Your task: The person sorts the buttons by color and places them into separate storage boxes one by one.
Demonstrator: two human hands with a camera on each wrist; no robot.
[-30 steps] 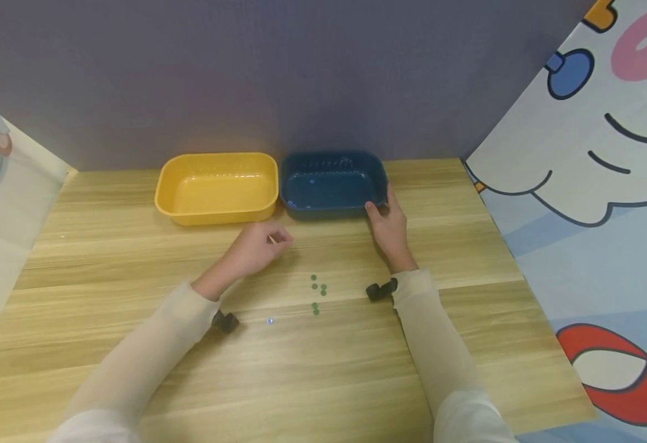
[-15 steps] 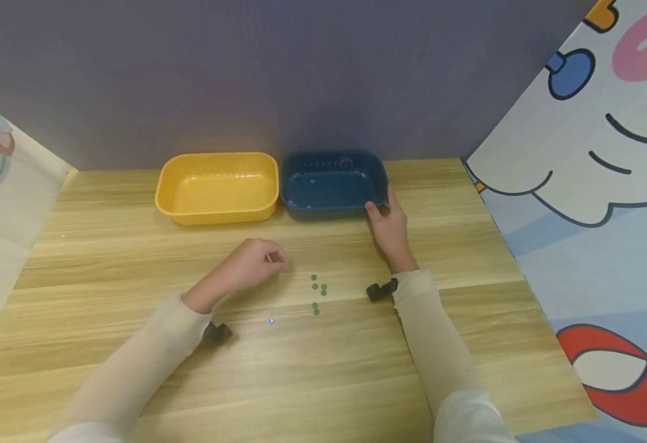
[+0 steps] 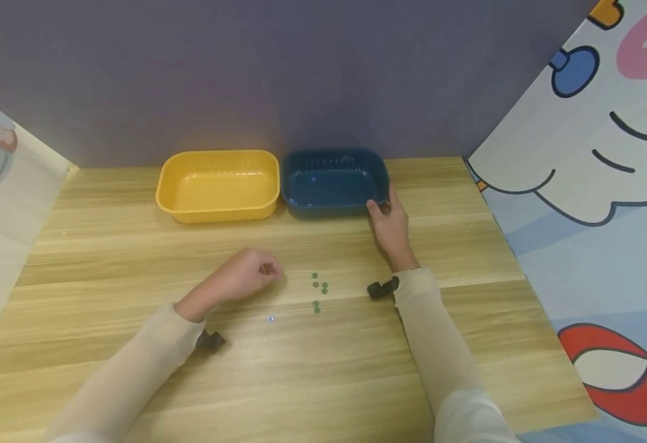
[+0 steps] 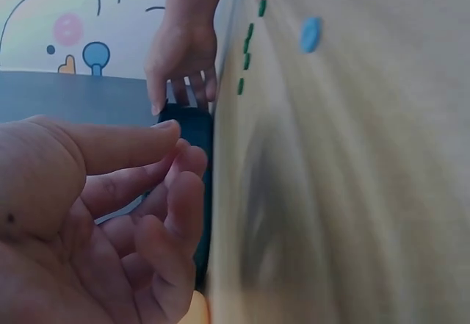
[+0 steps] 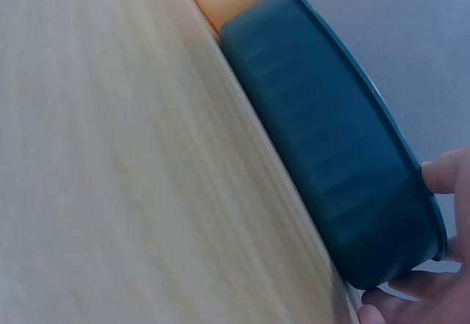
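Note:
My left hand point(image 3: 246, 274) hovers over the table left of the green discs, fingers loosely curled. In the left wrist view its thumb and index fingertips come close together, with nothing seen between them. Nearest to it lies a small blue disc point(image 3: 270, 319) with a pale middle. Several small green discs point(image 3: 316, 285) lie flat to its right. My right hand point(image 3: 392, 231) grips the near right corner of a dark blue plastic basin point(image 3: 334, 212), thumb at the rim and fingers along the outside wall. A few small blue discs point(image 3: 313, 179) lie inside that basin.
A yellow basin point(image 3: 218, 216) stands directly left of the blue one, nothing visible inside. Both are near the grey wall point(image 3: 235, 74) at the back of the wooden table point(image 3: 107, 264). A cartoon-printed panel point(image 3: 589, 184) borders the right side.
My left hand has moved away from in front of the basins, toward me and slightly left. My right hand stays on the blue basin, and the discs lie where they were.

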